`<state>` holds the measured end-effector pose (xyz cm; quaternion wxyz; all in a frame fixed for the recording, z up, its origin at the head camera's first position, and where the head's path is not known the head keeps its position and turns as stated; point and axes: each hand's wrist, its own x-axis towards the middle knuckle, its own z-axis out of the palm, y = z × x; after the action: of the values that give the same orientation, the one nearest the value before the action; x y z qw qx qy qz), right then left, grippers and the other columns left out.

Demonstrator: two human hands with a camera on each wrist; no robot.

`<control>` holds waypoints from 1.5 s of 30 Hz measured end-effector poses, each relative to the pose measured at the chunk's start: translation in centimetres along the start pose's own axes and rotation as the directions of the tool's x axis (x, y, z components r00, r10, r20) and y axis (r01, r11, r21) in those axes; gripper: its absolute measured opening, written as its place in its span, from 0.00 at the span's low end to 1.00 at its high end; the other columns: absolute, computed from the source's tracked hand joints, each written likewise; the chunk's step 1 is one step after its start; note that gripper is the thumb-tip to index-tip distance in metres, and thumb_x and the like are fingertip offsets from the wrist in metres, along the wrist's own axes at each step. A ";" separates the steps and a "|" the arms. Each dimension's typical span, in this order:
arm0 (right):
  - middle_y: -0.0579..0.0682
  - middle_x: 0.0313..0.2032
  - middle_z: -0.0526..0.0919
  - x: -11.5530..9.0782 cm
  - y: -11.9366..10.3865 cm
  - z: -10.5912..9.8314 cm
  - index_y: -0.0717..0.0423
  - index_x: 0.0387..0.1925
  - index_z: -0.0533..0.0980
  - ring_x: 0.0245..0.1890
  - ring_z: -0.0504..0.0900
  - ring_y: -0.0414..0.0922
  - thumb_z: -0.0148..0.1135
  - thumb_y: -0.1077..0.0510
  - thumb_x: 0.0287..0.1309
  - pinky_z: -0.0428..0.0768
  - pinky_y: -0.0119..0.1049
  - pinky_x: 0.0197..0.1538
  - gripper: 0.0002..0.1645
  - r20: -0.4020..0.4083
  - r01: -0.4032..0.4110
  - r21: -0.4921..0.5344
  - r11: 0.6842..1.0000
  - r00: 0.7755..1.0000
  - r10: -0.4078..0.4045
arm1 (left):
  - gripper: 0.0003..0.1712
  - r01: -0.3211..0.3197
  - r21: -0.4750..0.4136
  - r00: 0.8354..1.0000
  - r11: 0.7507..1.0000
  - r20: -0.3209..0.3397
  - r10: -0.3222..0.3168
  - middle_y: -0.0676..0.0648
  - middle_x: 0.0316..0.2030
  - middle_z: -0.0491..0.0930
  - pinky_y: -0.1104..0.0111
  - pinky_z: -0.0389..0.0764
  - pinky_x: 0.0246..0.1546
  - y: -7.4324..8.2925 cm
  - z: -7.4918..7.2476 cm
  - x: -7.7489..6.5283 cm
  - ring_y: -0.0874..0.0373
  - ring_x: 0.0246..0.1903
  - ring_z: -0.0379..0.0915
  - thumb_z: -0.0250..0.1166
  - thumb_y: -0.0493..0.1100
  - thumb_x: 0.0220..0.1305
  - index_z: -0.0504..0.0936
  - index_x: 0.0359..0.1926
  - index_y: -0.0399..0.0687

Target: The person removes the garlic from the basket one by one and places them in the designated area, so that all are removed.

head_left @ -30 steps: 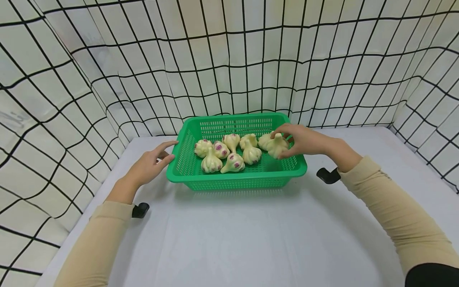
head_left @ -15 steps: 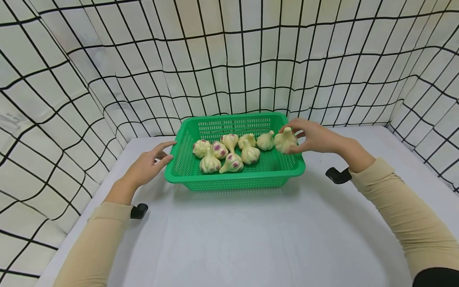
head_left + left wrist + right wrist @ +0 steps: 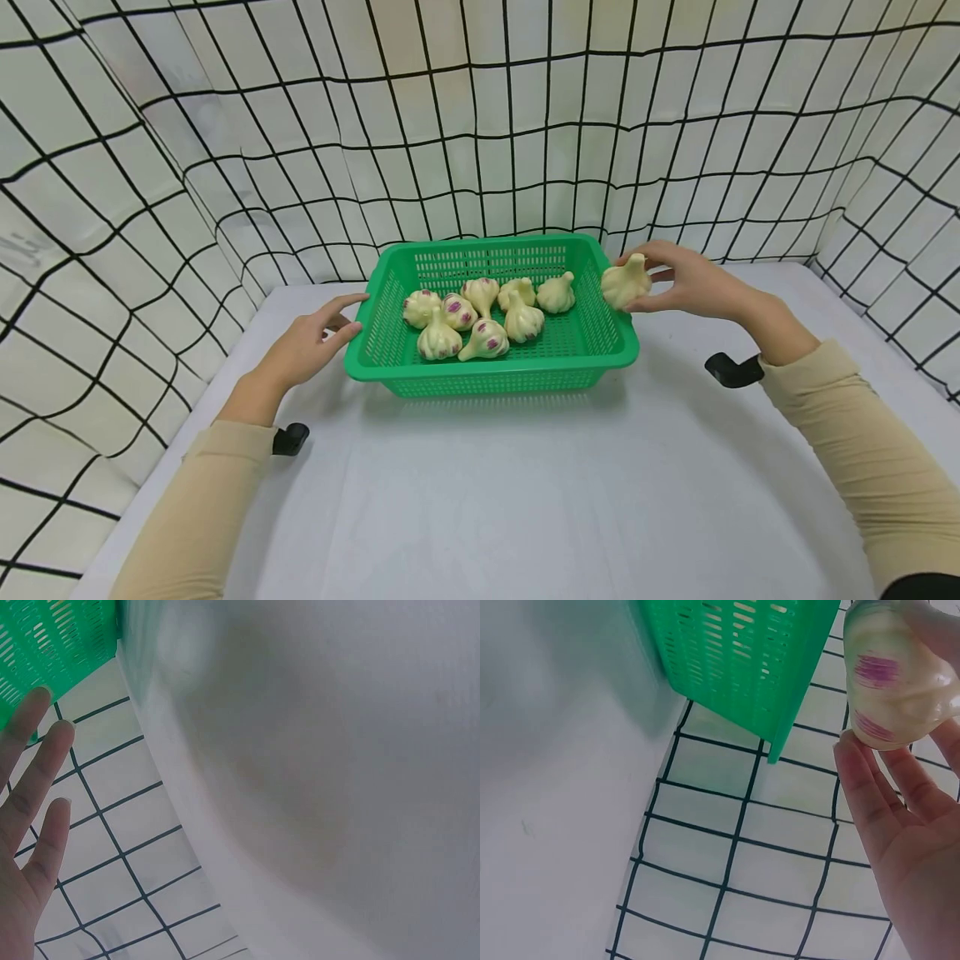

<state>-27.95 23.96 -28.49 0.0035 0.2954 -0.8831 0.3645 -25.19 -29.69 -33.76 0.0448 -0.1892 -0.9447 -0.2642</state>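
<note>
A green perforated plastic basket (image 3: 495,375) holds several garlic bulbs (image 3: 439,340), some with purple patches, mostly gathered at its left and middle. My right hand (image 3: 693,283) pinches one garlic bulb (image 3: 626,283) between thumb and fingers, level with the basket's right rim. In the right wrist view, purple marks show on the underside of this held bulb (image 3: 885,682), and the fingers reach up around it. At the opposite end, my left hand (image 3: 303,350) has its fingertips right at the left rim. The left wrist view shows its fingers (image 3: 49,765) spread and fairly straight beside the basket wall.
The basket stands on a white-covered table (image 3: 480,492). Black grid netting (image 3: 525,142) over white walls encloses the back and both sides, close behind the basket.
My right hand has lifted the garlic bulb and carried it rightward, from inside the basket to its right rim. The left hand stays at the left rim.
</note>
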 end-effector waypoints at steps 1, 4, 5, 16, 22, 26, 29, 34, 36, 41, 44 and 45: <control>0.51 0.59 0.77 -0.1 0.2 -0.1 0.62 0.60 0.75 0.56 0.75 0.44 0.78 0.65 0.55 0.75 0.34 0.61 0.32 -0.008 -0.004 0.002 1.000 1.000 0.004 | 0.31 0.000 0.000 1.000 1.000 0.001 0.000 0.31 0.52 0.82 0.36 0.73 0.53 0.0 0.0 0.0 0.34 0.55 0.76 0.52 0.54 0.81 0.62 0.77 0.51; 0.50 0.59 0.77 -0.6 0.7 -0.3 0.61 0.61 0.75 0.57 0.73 0.42 0.77 0.64 0.56 0.73 0.26 0.59 0.32 -0.038 -0.028 0.004 1.000 0.999 0.028 | 0.31 0.001 -0.001 1.000 1.000 0.005 -0.001 0.32 0.52 0.82 0.36 0.73 0.53 0.1 0.0 0.0 0.34 0.55 0.76 0.51 0.55 0.81 0.62 0.78 0.51; 0.50 0.60 0.76 -0.8 0.9 -0.4 0.61 0.62 0.75 0.57 0.73 0.42 0.76 0.64 0.57 0.72 0.24 0.58 0.32 -0.048 -0.037 0.005 0.999 0.998 0.038 | 0.31 0.002 -0.002 1.000 1.000 0.004 -0.002 0.32 0.52 0.82 0.36 0.73 0.54 0.0 0.0 0.0 0.35 0.56 0.76 0.51 0.55 0.81 0.62 0.78 0.52; 0.52 0.62 0.72 -2.6 3.5 -1.3 0.59 0.68 0.71 0.57 0.72 0.46 0.76 0.61 0.58 0.73 0.24 0.57 0.38 -0.139 -0.164 0.032 0.986 0.976 0.167 | 0.30 -0.002 -0.015 1.000 1.000 -0.001 0.002 0.33 0.51 0.83 0.37 0.73 0.53 -0.1 -0.1 0.1 0.36 0.55 0.77 0.52 0.54 0.81 0.62 0.77 0.53; 0.54 0.63 0.69 -3.3 4.6 -1.3 0.60 0.69 0.69 0.56 0.71 0.40 0.75 0.60 0.59 0.71 0.19 0.56 0.38 -0.229 -0.187 0.036 0.982 0.955 0.190 | 0.30 -0.003 -0.015 1.000 1.000 -0.002 0.003 0.33 0.51 0.83 0.37 0.73 0.53 -0.3 0.0 0.1 0.36 0.55 0.77 0.52 0.54 0.81 0.62 0.77 0.53; 0.54 0.61 0.69 -3.7 5.5 -1.3 0.61 0.69 0.69 0.56 0.70 0.37 0.75 0.60 0.60 0.70 0.18 0.56 0.39 -0.269 -0.196 0.034 0.980 0.943 0.197 | 0.30 0.000 -0.017 1.000 1.000 0.001 0.000 0.33 0.51 0.83 0.37 0.73 0.53 -0.2 -0.1 0.1 0.36 0.55 0.77 0.52 0.54 0.81 0.62 0.77 0.53; 0.53 0.59 0.69 -4.0 6.1 -1.2 0.61 0.69 0.69 0.54 0.70 0.36 0.75 0.60 0.60 0.70 0.17 0.54 0.38 -0.286 -0.196 0.047 0.979 0.937 0.201 | 0.30 0.002 -0.020 1.000 1.000 0.004 -0.002 0.33 0.51 0.83 0.38 0.73 0.54 -0.2 -0.1 0.0 0.37 0.55 0.77 0.52 0.54 0.81 0.62 0.77 0.53; 0.54 0.60 0.70 -4.4 7.0 -1.1 0.61 0.68 0.69 0.53 0.73 0.41 0.74 0.58 0.62 0.71 0.18 0.52 0.37 -0.309 -0.216 0.062 0.974 0.924 0.225 | 0.30 0.001 -0.018 1.000 1.000 0.005 -0.001 0.34 0.51 0.83 0.38 0.73 0.53 -0.2 -0.1 0.0 0.37 0.54 0.77 0.52 0.54 0.81 0.62 0.77 0.53; 0.57 0.62 0.69 -4.6 7.3 -1.1 0.61 0.69 0.69 0.55 0.72 0.44 0.73 0.56 0.63 0.71 0.17 0.50 0.37 -0.309 -0.239 0.059 0.969 0.919 0.245 | 0.30 0.002 -0.018 1.000 1.000 0.004 -0.002 0.34 0.51 0.83 0.38 0.73 0.53 -0.2 -0.1 0.0 0.37 0.54 0.77 0.52 0.54 0.81 0.62 0.77 0.54; 0.59 0.65 0.67 -5.1 8.2 -1.2 0.60 0.71 0.67 0.56 0.71 0.48 0.72 0.53 0.65 0.71 0.18 0.44 0.39 -0.309 -0.285 0.079 0.955 0.904 0.295 | 0.30 0.001 -0.015 1.000 1.000 -0.001 -0.001 0.33 0.51 0.83 0.38 0.73 0.53 -0.3 -0.1 0.1 0.36 0.54 0.77 0.52 0.54 0.81 0.62 0.77 0.53; 0.58 0.64 0.68 -5.3 8.9 -1.2 0.59 0.71 0.67 0.55 0.71 0.46 0.72 0.52 0.65 0.72 0.19 0.42 0.39 -0.315 -0.297 0.097 0.950 0.896 0.312 | 0.31 -0.001 -0.013 1.000 1.000 0.001 0.001 0.33 0.51 0.83 0.37 0.73 0.53 -0.2 -0.1 0.1 0.36 0.54 0.77 0.52 0.55 0.81 0.62 0.77 0.52; 0.58 0.64 0.68 -5.3 9.2 -1.2 0.59 0.71 0.67 0.55 0.71 0.45 0.72 0.52 0.65 0.72 0.19 0.42 0.39 -0.317 -0.298 0.099 0.949 0.895 0.314 | 0.31 -0.001 -0.013 1.000 1.000 0.002 0.001 0.33 0.51 0.83 0.37 0.73 0.53 -0.2 -0.1 0.1 0.36 0.54 0.77 0.52 0.55 0.81 0.62 0.77 0.52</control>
<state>-28.60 32.67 -34.66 0.0863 0.0879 -0.8964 0.4258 -25.35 -29.90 -33.80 0.0426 -0.1901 -0.9429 -0.2700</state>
